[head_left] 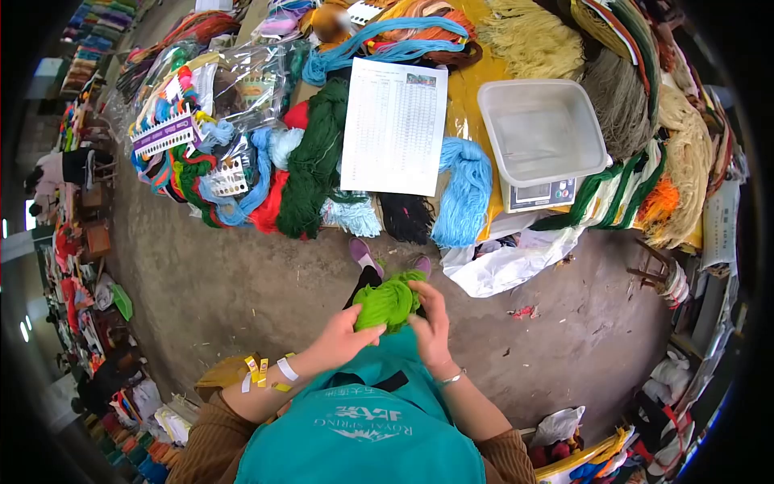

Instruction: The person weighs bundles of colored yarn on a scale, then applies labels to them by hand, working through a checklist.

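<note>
A bundle of bright green yarn (390, 302) is held up in front of my teal apron, over the floor. My left hand (348, 332) closes on its left side, with the thumb along the lower edge. Fingers of my right hand (431, 323) curl round the right end of the same bundle. Part of the yarn hides the fingertips of both hands. On the table before me lies a printed sheet (394, 125), with dark green yarn (316, 161) on its left and light blue yarn (464, 194) on its right.
A clear plastic tub (542, 133) sits on a digital scale (542, 194). Thread cards (165, 133) and multicoloured skeins crowd the table's left; beige yarn (684, 169) hangs at the right. White plastic (513, 264) droops off the front edge. A small stool (657, 274) stands at right.
</note>
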The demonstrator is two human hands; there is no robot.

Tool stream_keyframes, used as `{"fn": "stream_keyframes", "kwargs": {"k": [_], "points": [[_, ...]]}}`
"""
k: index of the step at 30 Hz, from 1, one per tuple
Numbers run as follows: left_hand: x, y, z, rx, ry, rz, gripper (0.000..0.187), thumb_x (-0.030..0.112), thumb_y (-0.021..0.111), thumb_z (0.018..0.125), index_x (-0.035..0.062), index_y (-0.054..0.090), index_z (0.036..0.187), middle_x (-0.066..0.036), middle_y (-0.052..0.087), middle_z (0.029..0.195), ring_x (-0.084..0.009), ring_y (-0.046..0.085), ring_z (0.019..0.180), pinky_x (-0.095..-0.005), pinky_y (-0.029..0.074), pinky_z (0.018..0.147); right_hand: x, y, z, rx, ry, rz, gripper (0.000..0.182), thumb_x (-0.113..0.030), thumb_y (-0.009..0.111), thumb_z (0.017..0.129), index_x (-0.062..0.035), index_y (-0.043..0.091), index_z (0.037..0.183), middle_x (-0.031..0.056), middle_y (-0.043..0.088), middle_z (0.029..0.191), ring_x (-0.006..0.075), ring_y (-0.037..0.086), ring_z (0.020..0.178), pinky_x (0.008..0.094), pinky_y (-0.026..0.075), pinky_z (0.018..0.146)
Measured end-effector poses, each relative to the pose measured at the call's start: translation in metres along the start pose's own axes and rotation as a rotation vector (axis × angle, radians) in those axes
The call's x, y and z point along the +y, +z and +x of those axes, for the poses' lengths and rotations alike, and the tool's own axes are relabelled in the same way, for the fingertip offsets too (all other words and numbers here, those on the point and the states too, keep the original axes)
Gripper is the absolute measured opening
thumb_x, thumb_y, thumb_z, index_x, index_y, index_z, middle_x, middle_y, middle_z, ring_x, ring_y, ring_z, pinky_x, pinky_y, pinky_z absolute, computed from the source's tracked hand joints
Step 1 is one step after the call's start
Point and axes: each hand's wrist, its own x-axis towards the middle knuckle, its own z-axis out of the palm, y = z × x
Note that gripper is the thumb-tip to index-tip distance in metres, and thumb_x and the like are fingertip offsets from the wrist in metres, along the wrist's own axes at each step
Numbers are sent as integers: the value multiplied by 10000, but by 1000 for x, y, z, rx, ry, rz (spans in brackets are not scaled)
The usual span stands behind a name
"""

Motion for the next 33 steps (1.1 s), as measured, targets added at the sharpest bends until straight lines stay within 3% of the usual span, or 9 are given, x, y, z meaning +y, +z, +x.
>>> {"fn": "stream_keyframes", "kwargs": {"k": [2, 5, 11, 15, 17, 21, 26, 30, 33], "points": [[-5, 7, 1, 68, 9, -386, 247, 126, 571, 953, 21, 542, 1174, -37, 628, 1007, -80, 542, 858, -246, 442, 777, -1, 8, -7, -51, -285, -352, 754, -126, 681, 708, -14, 395, 1397, 208, 410, 1426, 376, 395, 1333, 448, 328, 1103], [-11, 1, 11, 69, -35, -541, 255, 118, 563, 953, 19, 537, 1187, -12, 596, 954, -83, 525, 845, -258, 438, 787, 1, 19, 0, -109, -372, -643, 867, -153, 716, 670, -37, 342, 1443, 213, 293, 1496, 397, 317, 1374, 466, 286, 1118], [-9, -10, 7, 52, -111, -614, 310, 129, 577, 946, 31, 520, 1234, 19, 520, 864, -84, 490, 802, -277, 436, 822, 0, 10, 5, -280, -251, -349, 928, -208, 755, 661, -52, 320, 1465, 217, 261, 1520, 392, 294, 1395, 469, 283, 1122], [-15, -12, 10, 90, -74, -634, 219, 146, 597, 947, 47, 547, 1136, 6, 557, 894, -80, 520, 827, -254, 420, 765, -6, 20, 4, -293, -311, -462, 958, -239, 783, 648, -55, 321, 1468, 228, 247, 1526, 397, 284, 1400, 472, 286, 1120], [-22, -13, 12, 65, -112, -711, 169, 132, 589, 943, 63, 525, 1083, 14, 509, 843, -119, 544, 855, -305, 459, 840, -3, 26, 6, -266, -388, -843, 948, -211, 790, 634, -54, 344, 1455, 238, 277, 1508, 401, 331, 1372, 476, 319, 1097], [-22, -14, 13, 47, -215, -918, 126, 152, 580, 958, 80, 513, 1035, 5, 512, 834, -137, 549, 850, -344, 477, 844, 25, 31, 7, -156, -468, -956, 888, -148, 764, 652, -54, 368, 1441, 252, 320, 1480, 407, 403, 1315, 478, 362, 1061], [-11, -22, 8, -48, -236, -1057, 182, 162, 524, 989, 57, 507, 1137, -9, 513, 829, -210, 604, 1069, -426, 482, 961, 37, 23, 14, -145, -498, -1032, 840, -42, 674, 653, -54, 378, 1439, 185, 494, 1354, 326, 575, 1061, 427, 453, 894], [-9, -29, 3, -62, -346, -999, 294, 149, 517, 989, 41, 473, 1259, -1, 502, 811, -240, 579, 1173, -430, 459, 1015, 40, 14, 18, -158, -467, -1070, 856, -24, 646, 638, -38, 372, 1449, 112, 643, 1066, 261, 604, 889, 389, 452, 779], [-30, -36, 4, -60, -290, -724, 352, 159, 532, 984, 32, 475, 1308, 2, 534, 833, -230, 610, 1101, -401, 496, 926, 42, 10, 18, -203, -407, -1160, 822, -34, 636, 652, -34, 390, 1436, 109, 642, 1053, 259, 601, 900, 391, 449, 784]]}}
